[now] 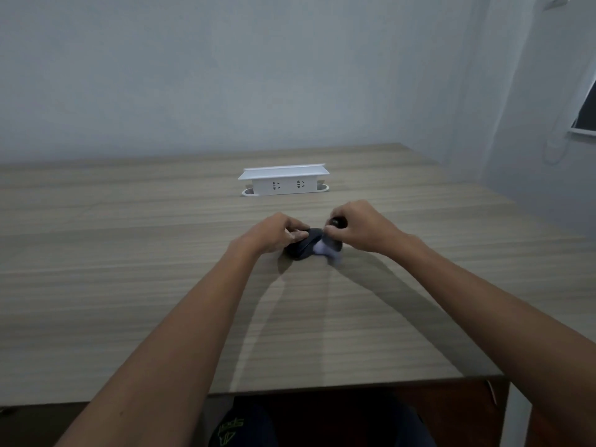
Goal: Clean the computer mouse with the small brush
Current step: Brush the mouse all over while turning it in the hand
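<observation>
Hands meet at the middle of the frame: your left hand (276, 233) pinches the dark computer mouse (302, 247) from its left side, fingers curled over the top, holding it down on the table (129, 253). Your right hand (358, 228) is closed around the small brush (325, 245), its dark handle poking up out of your fist and its pale bristles touching the mouse's right flank. The mouse's long axis runs from lower left to upper right; which end is the front you cannot tell. A white power strip (283, 180) stands well apart toward the upper centre. Bare tabletop lies left, right and below, with the near edge low in the frame.
</observation>
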Tool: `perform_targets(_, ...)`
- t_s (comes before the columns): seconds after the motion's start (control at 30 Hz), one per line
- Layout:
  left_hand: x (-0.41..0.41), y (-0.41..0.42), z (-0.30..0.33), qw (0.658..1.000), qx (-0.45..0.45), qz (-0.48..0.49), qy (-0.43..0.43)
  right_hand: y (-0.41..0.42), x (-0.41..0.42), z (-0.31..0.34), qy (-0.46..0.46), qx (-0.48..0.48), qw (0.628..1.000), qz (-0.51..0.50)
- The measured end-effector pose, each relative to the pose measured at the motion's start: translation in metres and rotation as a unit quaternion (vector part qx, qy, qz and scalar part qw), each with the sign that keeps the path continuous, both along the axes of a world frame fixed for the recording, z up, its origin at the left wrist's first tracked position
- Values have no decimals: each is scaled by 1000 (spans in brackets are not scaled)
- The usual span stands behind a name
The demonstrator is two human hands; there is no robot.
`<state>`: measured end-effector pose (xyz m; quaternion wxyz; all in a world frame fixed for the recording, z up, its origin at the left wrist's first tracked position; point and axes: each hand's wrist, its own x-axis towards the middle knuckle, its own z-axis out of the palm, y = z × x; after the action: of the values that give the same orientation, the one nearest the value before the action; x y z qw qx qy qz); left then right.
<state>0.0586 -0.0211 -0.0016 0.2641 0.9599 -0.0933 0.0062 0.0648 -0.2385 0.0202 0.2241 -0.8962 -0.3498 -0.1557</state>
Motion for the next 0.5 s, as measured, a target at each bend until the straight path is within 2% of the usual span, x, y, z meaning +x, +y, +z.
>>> perform_targets(0.1, 0, 0, -3, 1000, -18, 7, -3, -5, 5, 7, -9, 12, 999, -33)
perform_targets(0.23, -3, 2, -2, 1000, -27, -2, -8, 12, -10, 12, 20, -30, 998, 55)
perform_targets(0.4, -3, -1, -2, 1000, -21, 17, -8, 2, 7, 8, -25, -23, 999, -33)
perform_targets(0.5, -6, 0, 0, 1000, -24, 5, -10, 10, -5, 10, -4, -21, 999, 35)
